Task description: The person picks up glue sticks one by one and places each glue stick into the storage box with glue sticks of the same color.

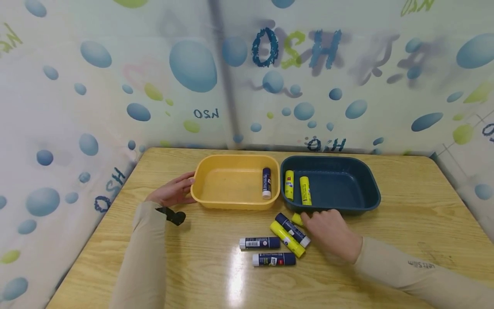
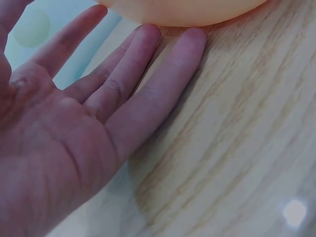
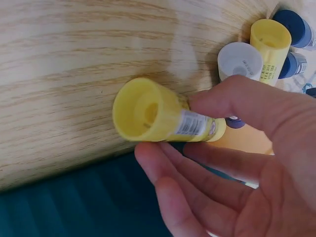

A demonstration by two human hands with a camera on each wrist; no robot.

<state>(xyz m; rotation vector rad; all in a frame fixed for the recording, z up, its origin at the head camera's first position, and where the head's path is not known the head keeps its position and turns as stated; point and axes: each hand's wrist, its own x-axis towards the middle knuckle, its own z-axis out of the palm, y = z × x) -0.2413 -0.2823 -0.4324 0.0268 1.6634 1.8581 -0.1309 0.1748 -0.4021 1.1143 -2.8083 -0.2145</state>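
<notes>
My right hand (image 1: 332,235) pinches a yellow glue stick (image 3: 190,122) between thumb and fingers, just in front of the dark blue bin (image 1: 336,189). That stick is mostly covered by the hand in the head view. With extended fingers, my left hand (image 1: 173,192) touches the left side of the yellow-orange bin (image 1: 225,184). One navy glue stick (image 1: 266,183) lies inside that bin. The blue bin holds two yellow glue sticks, one against its left wall (image 1: 289,185) and another beside it (image 1: 305,191).
On the table, a navy glue stick (image 1: 292,230) lies alongside a yellow one (image 1: 287,239). Two more navy glue sticks lie nearer, one (image 1: 260,243) behind the other (image 1: 274,259). Behind the bins rises a patterned wall (image 1: 251,103).
</notes>
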